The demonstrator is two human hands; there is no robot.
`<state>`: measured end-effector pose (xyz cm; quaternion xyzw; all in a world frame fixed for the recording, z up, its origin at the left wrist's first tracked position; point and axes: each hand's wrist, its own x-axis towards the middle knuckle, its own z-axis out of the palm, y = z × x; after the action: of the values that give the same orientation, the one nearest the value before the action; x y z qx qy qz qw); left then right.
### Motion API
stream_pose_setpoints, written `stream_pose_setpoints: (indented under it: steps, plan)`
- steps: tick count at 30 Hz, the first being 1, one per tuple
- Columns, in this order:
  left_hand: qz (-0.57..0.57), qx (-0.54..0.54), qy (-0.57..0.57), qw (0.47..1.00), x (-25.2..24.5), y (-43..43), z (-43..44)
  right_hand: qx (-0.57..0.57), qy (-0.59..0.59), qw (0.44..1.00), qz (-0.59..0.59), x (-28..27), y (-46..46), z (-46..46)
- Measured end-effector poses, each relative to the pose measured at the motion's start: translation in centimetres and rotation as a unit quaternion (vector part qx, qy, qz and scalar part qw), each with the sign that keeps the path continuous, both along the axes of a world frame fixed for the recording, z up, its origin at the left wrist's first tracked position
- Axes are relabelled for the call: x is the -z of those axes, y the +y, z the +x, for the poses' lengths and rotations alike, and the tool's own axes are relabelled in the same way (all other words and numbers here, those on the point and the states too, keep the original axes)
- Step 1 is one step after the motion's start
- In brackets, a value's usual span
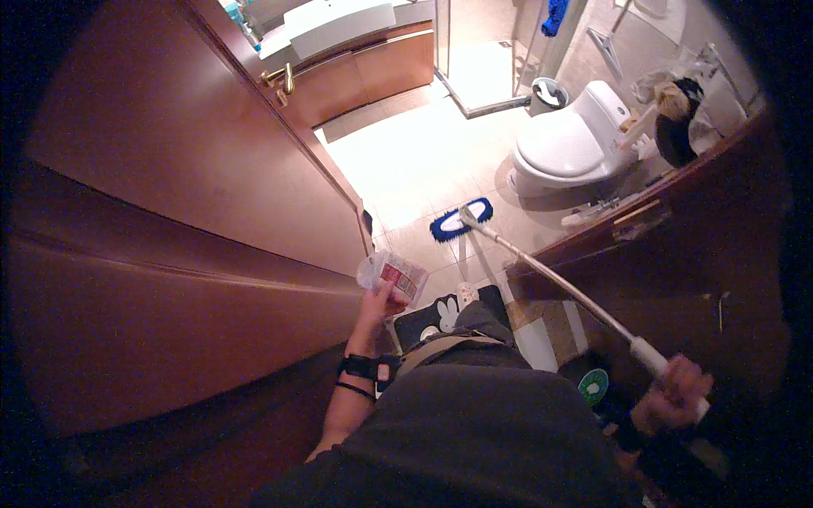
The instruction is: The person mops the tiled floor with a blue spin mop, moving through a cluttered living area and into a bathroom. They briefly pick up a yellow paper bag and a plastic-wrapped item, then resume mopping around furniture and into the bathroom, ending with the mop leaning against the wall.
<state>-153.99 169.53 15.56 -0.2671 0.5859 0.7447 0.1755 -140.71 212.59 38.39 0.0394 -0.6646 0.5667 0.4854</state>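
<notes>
In my right hand is the white grip of a long mop handle, which slants down and away from me. Its flat mop head, white with a blue fringed pad, rests on the tiled bathroom floor. My left hand holds a clear plastic package with a red and white printed label. What the package contains cannot be made out. The package is close to the edge of the brown wooden door.
A white toilet stands right of the mop head, with a small bin behind it. Beyond the door handle is a wooden vanity. A dark mat with a white rabbit lies under my feet. Bags hang at the right.
</notes>
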Motion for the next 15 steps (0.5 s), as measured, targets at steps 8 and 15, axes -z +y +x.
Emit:
stream_pose_setpoints:
  steps: [8,15]
  plan:
    - [-0.002,-0.127,0.016,0.992,-0.3,-1.2,1.4,-0.178,-0.047,0.978,-0.097,7.0,-1.9,-18.9]
    - [-0.050,-0.230,-0.003,0.972,-1.4,-0.9,2.5,-0.252,-0.062,0.966,-0.008,11.9,-6.6,-37.4]
